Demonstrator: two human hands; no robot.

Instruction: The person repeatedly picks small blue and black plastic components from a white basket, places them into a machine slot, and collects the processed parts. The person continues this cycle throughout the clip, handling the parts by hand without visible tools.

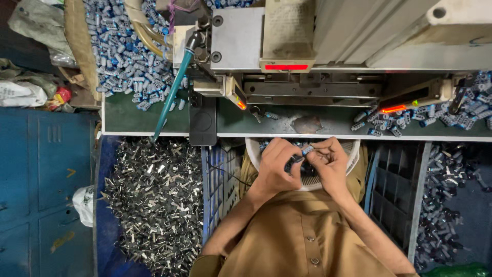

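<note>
My left hand (275, 165) and my right hand (330, 163) meet over a white bowl (352, 154) on my lap, just below the green bench edge. Between them I pinch a small part: a black piece (294, 162) in the left fingers and a silver-blue piece (307, 149) at the right fingertips. The two pieces touch or nearly touch; the fingers hide the exact fit. Inside the bowl, a few more small blue parts show above my hands.
A grey press machine (307, 36) with red lights stands on the green bench (128, 120). Heaps of small blue-silver parts lie at left (123, 56) and right (410, 120). A pile of black-silver scraps (154, 200) lies lower left, dark parts (446, 200) lower right.
</note>
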